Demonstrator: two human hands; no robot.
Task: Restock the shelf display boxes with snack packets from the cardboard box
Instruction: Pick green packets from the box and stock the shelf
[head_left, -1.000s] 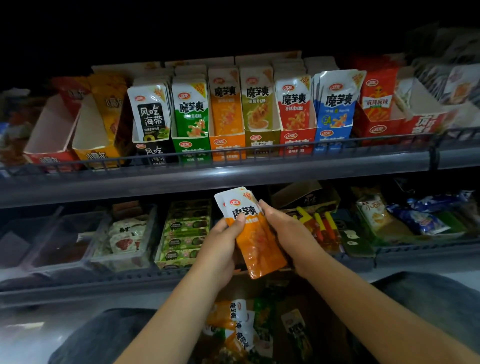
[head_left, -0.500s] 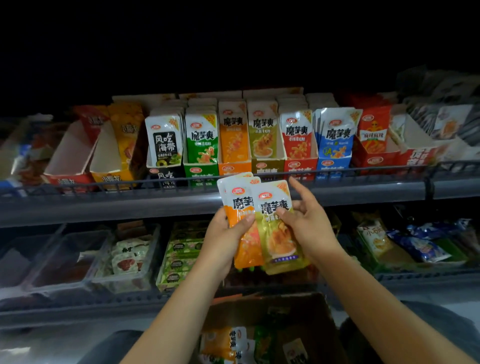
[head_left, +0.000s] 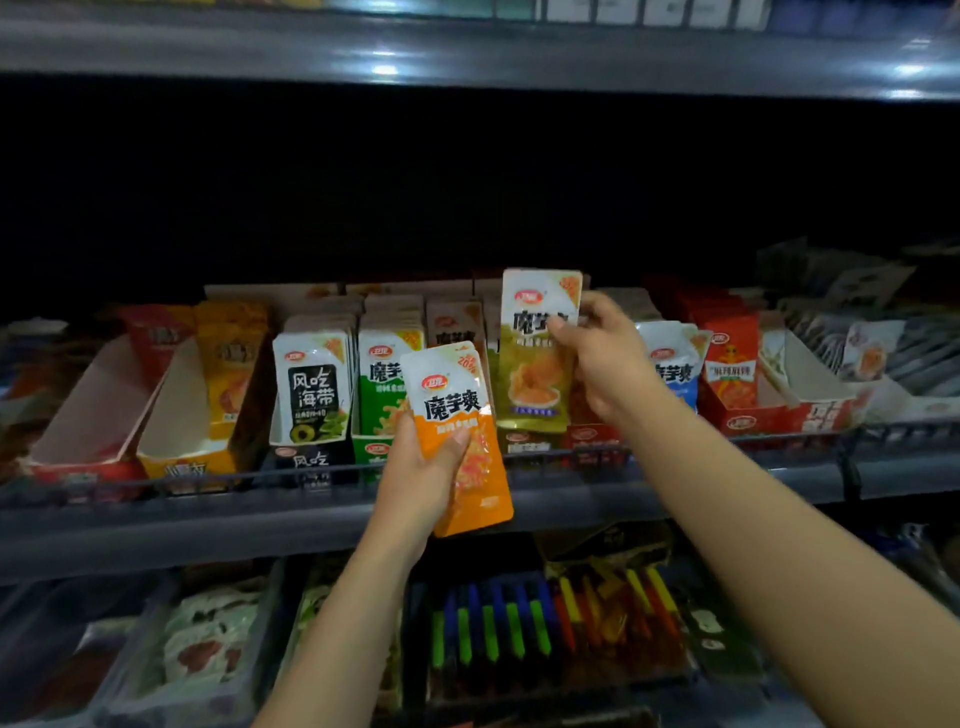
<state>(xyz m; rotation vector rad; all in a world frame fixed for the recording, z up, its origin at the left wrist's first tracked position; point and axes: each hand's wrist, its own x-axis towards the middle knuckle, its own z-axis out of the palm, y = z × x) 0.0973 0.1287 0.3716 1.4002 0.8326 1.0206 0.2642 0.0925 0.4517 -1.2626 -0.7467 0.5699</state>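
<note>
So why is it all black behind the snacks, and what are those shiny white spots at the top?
Head view: the back of the shelf gets no light, so it goes black; the white spots are lamp glare on the upper shelf edge. The edges look soft and bent by the wide lens, while the orange packet in the left hand stays readable.

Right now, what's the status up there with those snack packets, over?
Left hand grips orange packet, held low before the shelf rail. Right hand pinches olive packet, raised over the olive display box. Nothing blocking the slot.
</note>
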